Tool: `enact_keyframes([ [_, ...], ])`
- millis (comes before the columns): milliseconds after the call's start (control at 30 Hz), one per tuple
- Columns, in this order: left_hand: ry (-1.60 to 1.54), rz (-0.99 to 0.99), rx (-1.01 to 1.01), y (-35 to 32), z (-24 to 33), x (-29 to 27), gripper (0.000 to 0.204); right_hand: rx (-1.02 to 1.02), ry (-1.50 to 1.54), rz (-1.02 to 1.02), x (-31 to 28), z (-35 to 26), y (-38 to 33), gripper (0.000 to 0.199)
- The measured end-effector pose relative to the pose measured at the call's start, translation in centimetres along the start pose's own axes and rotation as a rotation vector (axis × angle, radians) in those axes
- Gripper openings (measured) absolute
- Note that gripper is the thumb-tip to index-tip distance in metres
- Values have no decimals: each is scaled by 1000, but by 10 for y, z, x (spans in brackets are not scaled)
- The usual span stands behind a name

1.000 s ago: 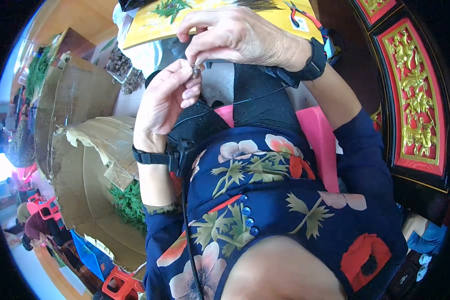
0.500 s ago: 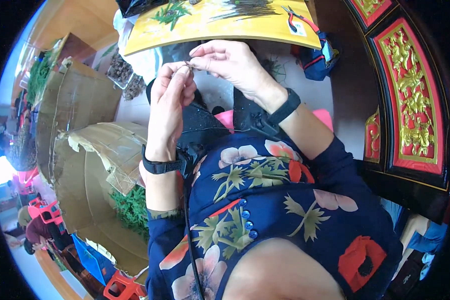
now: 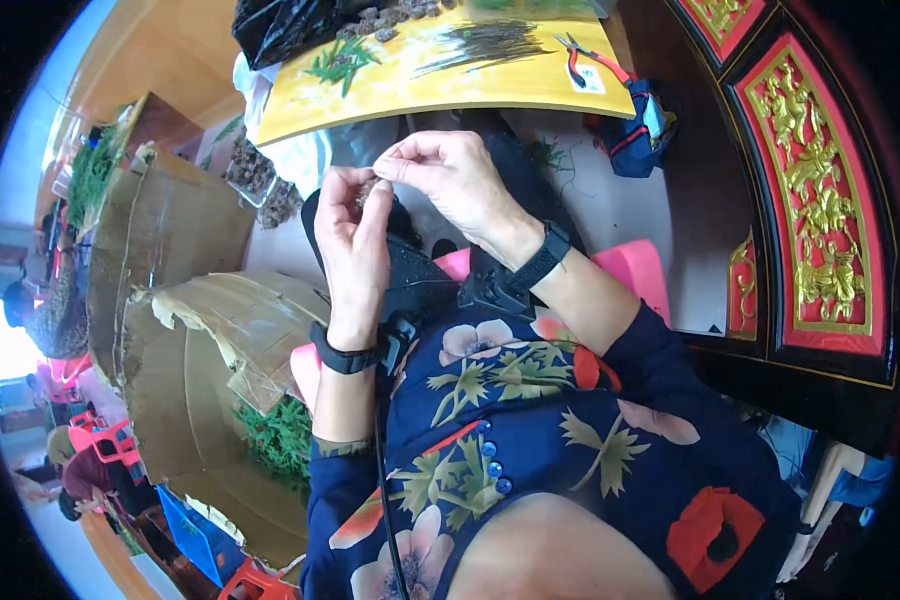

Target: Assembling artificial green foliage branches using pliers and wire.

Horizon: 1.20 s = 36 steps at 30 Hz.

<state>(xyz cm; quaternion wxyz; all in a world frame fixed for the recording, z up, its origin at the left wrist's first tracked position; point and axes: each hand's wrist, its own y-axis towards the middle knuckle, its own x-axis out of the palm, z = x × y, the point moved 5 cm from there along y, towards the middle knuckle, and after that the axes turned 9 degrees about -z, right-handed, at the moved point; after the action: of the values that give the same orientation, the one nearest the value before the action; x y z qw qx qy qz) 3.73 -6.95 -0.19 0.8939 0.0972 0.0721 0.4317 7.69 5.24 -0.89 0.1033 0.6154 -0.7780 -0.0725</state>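
In front of my lap, just below the near edge of a yellow board (image 3: 310,112), my two hands meet at the fingertips. Within the curled fingers of my left hand (image 3: 353,235) sits a small brown pine cone (image 3: 366,194), partly hidden by thumb and fingers. My right hand (image 3: 460,185) is closed in a pinch by the cone's upper end; whatever is between its fingertips is too small to make out. On the board lie a bundle of thin dark wires or stems (image 3: 490,45), green sprigs (image 3: 340,64) and red-handled pliers (image 3: 592,62).
A torn cardboard box (image 3: 185,370) with green foliage (image 3: 275,438) stands at my left. Brown cones fill a clear tray (image 3: 253,172) beyond it. A black plastic bag (image 3: 285,30) lies on the board's left end. Carved red-and-gold panels (image 3: 815,190) stand at right.
Both hands have turned slightly and sit lower in view, and more of the pine cone shows in my left hand. The whole view has shifted, showing more of the board.
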Motion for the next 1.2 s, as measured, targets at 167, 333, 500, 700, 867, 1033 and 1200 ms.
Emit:
enact_keyframes([
  [167, 22, -57, -19, 27, -5, 4, 16, -4, 0, 74, -24, 0, 0, 16],
  [333, 717, 34, 76, 120, -50, -50, 32, 91, 26, 51, -24, 7, 10, 15],
  [500, 1300, 44, 191, 192, -66, -50, 29, 113, 41, 10, -21, 25, 11, 15],
  [700, 1491, 32, 18, 230, -96, -61, 27, 217, 50, 0, -22, 34, 1, 15],
  [867, 1434, 35, 125, 247, -83, -80, 22, 255, 56, 44, -31, 42, -5, 14],
  [1033, 507, 14, -53, 289, -80, -132, 12, 263, 94, 35, -26, 52, -9, 14],
  [1200, -308, -131, -287, 279, -67, -135, 11, 264, 137, 29, -25, 53, -8, 13],
])
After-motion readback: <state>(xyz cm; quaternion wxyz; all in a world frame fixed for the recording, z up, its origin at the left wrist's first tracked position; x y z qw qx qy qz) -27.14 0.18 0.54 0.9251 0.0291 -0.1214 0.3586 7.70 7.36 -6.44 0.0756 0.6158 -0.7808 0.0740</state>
